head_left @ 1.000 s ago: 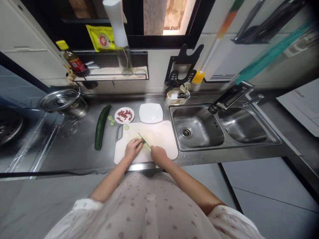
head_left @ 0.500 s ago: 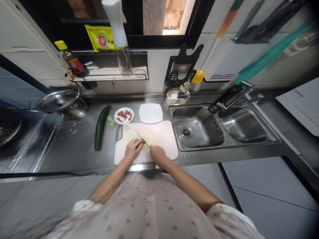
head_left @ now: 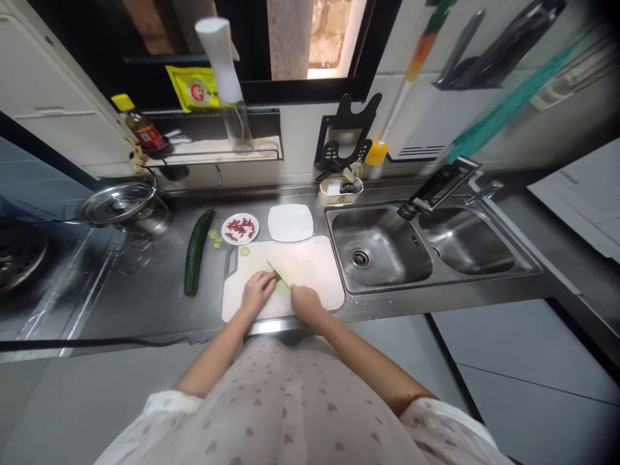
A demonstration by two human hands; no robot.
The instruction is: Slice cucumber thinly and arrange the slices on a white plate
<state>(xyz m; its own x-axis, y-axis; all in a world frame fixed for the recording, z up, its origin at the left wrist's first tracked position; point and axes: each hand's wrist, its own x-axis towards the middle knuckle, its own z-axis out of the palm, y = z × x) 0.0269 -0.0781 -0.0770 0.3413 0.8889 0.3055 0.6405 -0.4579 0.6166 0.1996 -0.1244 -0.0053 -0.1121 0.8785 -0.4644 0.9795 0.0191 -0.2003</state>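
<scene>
My right hand (head_left: 306, 305) is closed round the handle of a kitchen knife (head_left: 279, 275), whose blade points away and to the left over the white cutting board (head_left: 314, 258). Just left of the blade, my left hand (head_left: 258, 292) presses a piece of cucumber (head_left: 276, 276) to the board, its fingers mostly covering it. Pale green cut cucumber lies by the blade, partly hidden. One cucumber slice (head_left: 245, 252) rests near the board's upper left corner. Beyond the board are a white plate of chopped red bits (head_left: 241, 217) and a bare white square plate (head_left: 290, 213).
A whole cucumber (head_left: 197, 253) and several cucumber end pieces (head_left: 216, 240) lie on the steel counter to the left. Farther left stands a lidded pot (head_left: 140, 210). A double sink (head_left: 382, 252) with a black faucet (head_left: 431, 187) adjoins the board's right side.
The camera view has shifted slightly. Both hands, the knife and the cucumber piece keep nearly the same places on the board.
</scene>
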